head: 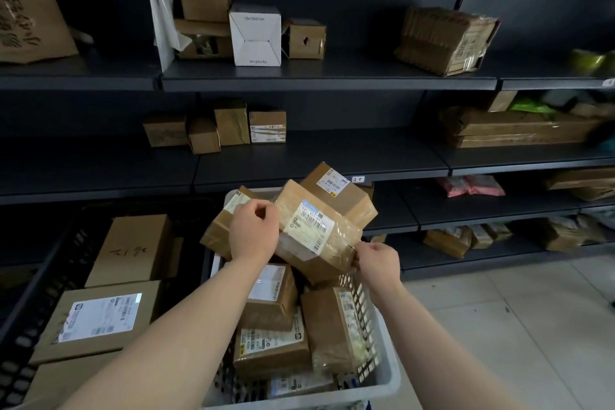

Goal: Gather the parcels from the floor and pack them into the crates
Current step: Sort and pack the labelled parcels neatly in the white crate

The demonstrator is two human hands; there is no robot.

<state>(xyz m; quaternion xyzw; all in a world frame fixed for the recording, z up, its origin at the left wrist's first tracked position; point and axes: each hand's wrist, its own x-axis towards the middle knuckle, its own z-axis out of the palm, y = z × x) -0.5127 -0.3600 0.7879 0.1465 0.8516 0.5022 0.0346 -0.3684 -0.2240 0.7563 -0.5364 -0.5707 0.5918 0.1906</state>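
Note:
A taped brown parcel (312, 233) with a white label lies tilted on top of the pile in the white crate (382, 376). My left hand (254, 231) grips its left edge with curled fingers. My right hand (377, 261) pinches its lower right corner. Several other cardboard parcels fill the white crate, one (336, 191) sticking up behind the held one. To the left, a black crate (40, 280) holds larger flat boxes (100, 316).
Dark metal shelving (316, 78) runs across the back, stocked with cardboard boxes, a white box (254, 35) and pink bags (471, 185). Light floor tiles (515, 326) lie to the right of the white crate.

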